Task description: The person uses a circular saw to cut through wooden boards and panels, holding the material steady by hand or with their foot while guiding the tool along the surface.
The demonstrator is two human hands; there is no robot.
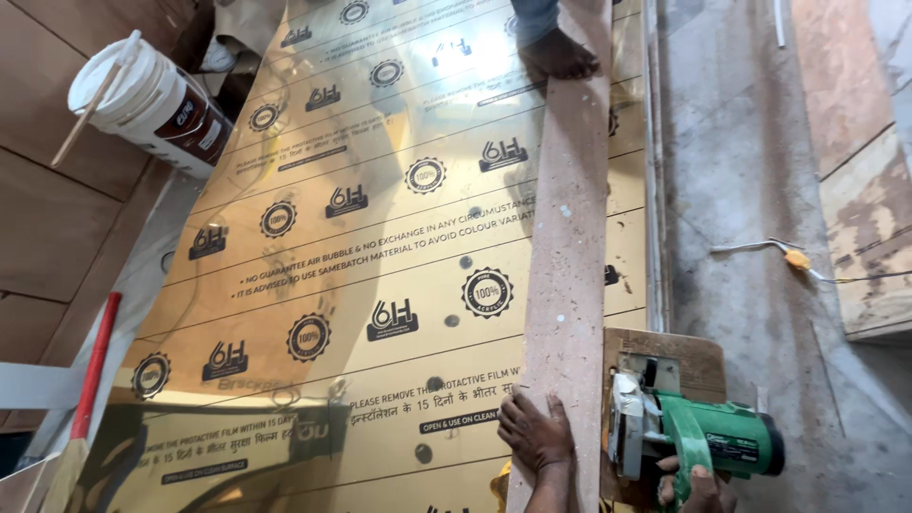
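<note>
the single head-worn camera looked steeply down from above and behind the left hand (537, 432) and right hand (698, 486), close to them at the frame's bottom edge, facing forward along the floor beyond.

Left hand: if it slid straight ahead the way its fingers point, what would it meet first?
The left hand lies flat on the long wooden plank, fingers pointing up its length. Going straight on, it meets only bare plank until the bare foot at the far end, as far as depth can be judged.
</note>
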